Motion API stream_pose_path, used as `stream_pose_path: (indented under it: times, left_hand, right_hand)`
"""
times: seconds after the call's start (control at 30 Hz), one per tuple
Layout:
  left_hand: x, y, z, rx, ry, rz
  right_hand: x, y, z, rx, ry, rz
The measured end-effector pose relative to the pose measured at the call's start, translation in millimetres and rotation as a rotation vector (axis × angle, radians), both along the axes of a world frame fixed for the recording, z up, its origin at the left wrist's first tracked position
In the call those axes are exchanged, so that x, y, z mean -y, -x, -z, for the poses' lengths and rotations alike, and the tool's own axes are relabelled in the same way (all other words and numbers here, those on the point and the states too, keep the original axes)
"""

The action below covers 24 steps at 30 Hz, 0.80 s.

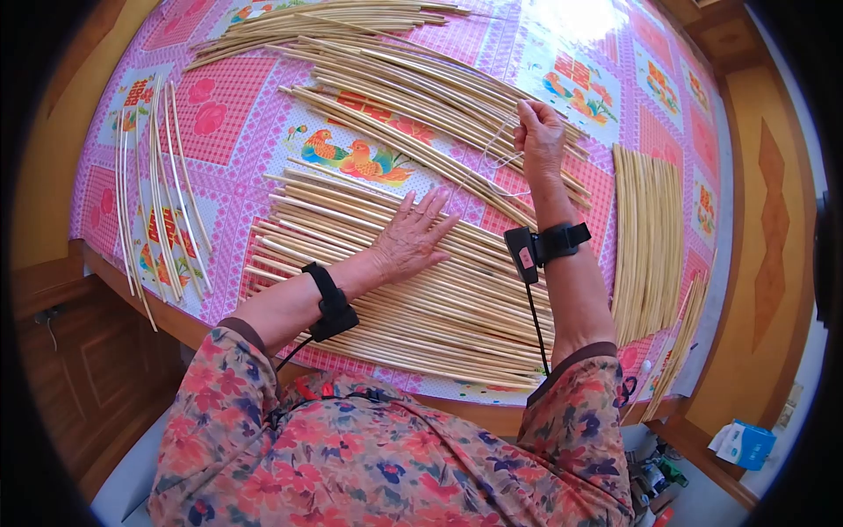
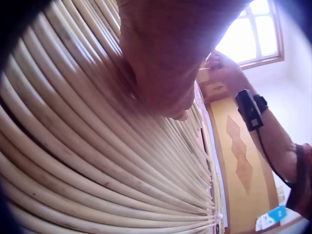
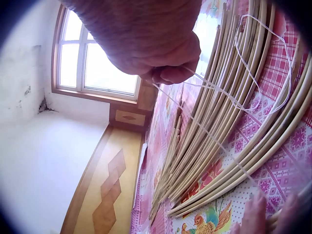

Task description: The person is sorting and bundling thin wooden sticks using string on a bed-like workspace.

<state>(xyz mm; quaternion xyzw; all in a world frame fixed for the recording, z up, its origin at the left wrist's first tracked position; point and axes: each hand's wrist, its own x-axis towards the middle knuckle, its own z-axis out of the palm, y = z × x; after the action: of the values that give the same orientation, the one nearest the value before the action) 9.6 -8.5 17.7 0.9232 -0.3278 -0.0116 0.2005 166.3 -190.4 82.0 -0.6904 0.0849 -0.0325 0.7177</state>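
The left hand (image 1: 411,239) lies flat with spread fingers on a row of pale sticks (image 1: 395,303) laid side by side near the table's front edge; in the left wrist view the same hand (image 2: 161,63) rests over the sticks (image 2: 73,126). Raised above the table, the right hand (image 1: 542,136) pinches a thin white string (image 1: 509,160) with curled fingers. In the right wrist view, loops of the string (image 3: 236,102) hang from the right hand (image 3: 165,58) across loose sticks (image 3: 209,117), and one strand runs down toward the left hand's fingers (image 3: 253,214).
More loose sticks (image 1: 413,83) lie behind the row. A dense flat panel of sticks (image 1: 647,237) is at the right, with a small bundle (image 1: 680,347) near it. Thin sticks (image 1: 158,193) lie at the left on the patterned tablecloth (image 1: 211,105). A tissue pack (image 1: 746,445) is beyond the table.
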Motion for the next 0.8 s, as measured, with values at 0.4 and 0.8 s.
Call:
stream_pose_path:
  times: [0.4, 0.8]
  left_hand:
    - [-1.0, 7.0, 10.7, -0.027, -0.013, 0.011]
    - [-3.8, 9.9, 6.1, -0.096, -0.076, 0.011]
  right_hand:
    - [-27.3, 4.7, -1.2, 0.113, -0.267, -0.038]
    - [-32.3, 63.5, 9.4, 0.18, -0.284, 0.024]
